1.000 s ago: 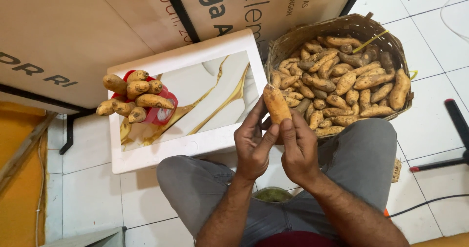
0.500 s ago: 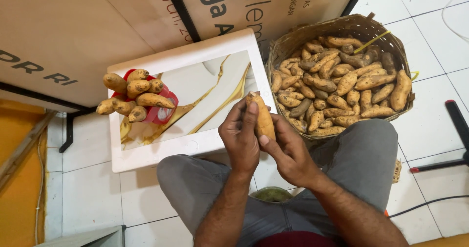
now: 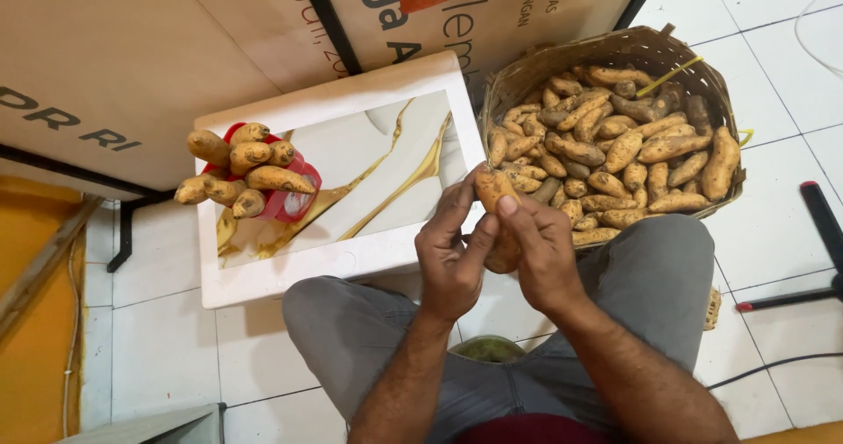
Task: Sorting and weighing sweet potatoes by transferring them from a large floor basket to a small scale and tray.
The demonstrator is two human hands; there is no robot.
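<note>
Both my hands hold one orange-brown sweet potato (image 3: 493,188) upright over my lap. My left hand (image 3: 452,255) wraps its lower left side, and my right hand (image 3: 537,249) covers its right side with the fingers over the front. Only the tuber's top end shows above my fingers. To the right stands a woven basket (image 3: 518,71) filled with several sweet potatoes (image 3: 615,150). To the left, a small pile of sweet potatoes (image 3: 246,176) rests on a red scale pan (image 3: 294,200) at the left end of a white foam box (image 3: 290,273).
The foam box carries a white marble-patterned slab with gold veins (image 3: 373,167). Cardboard boards (image 3: 132,66) lean behind it. White floor tiles (image 3: 773,233) lie around, with a black stand leg (image 3: 821,224) and a cable (image 3: 764,369) at the right. My grey-trousered knees (image 3: 650,277) are below.
My hands with the sweet potato have come down and nearer to my body. The tuber was turned in my fingers; my right hand now covers more of it.
</note>
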